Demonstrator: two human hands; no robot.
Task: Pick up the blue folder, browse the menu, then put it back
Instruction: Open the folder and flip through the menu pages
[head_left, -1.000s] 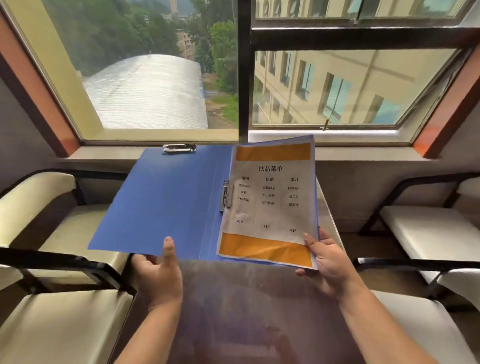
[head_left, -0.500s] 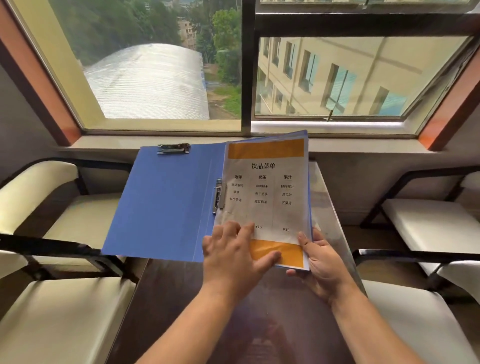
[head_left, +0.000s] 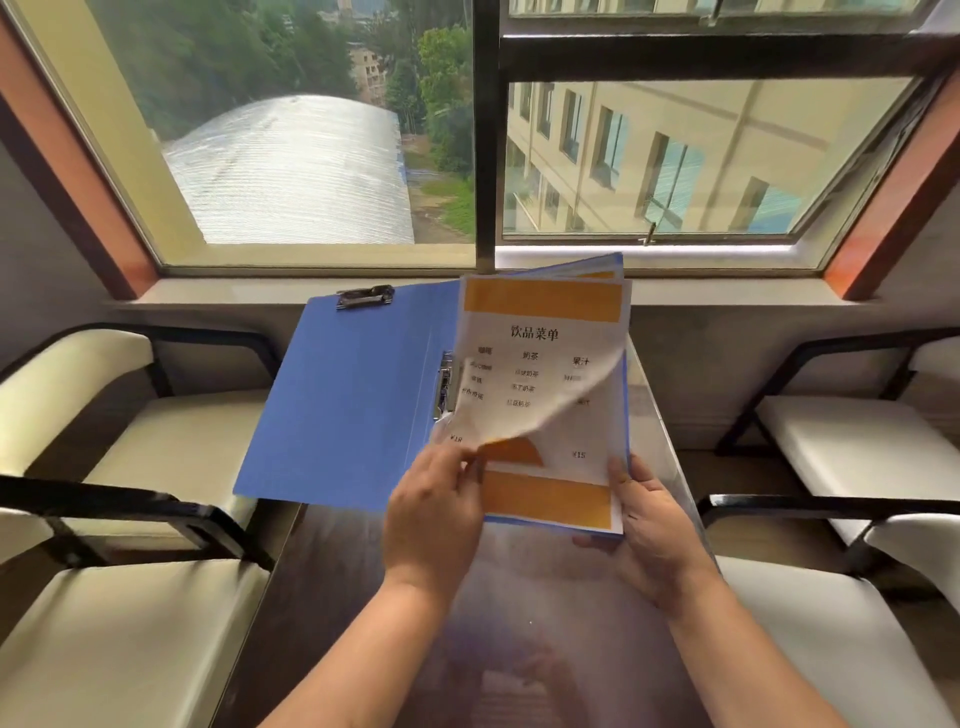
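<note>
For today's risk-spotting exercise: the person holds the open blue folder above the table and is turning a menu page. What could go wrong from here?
1. The left hand pinches the top menu page by one curled corner; a quick pull might tear or crease it at the side clip.
2. Only the right hand supports the blue folder, so its unsupported left cover could sag or slip toward the table.

Blue folder (head_left: 353, 405) held open above the table, tilted up toward the window, left cover spread flat. Metal clip at spine and at the cover's top edge. Menu (head_left: 540, 358), white sheets with orange bands, on right half; top sheet's lower corner curled up.
</note>
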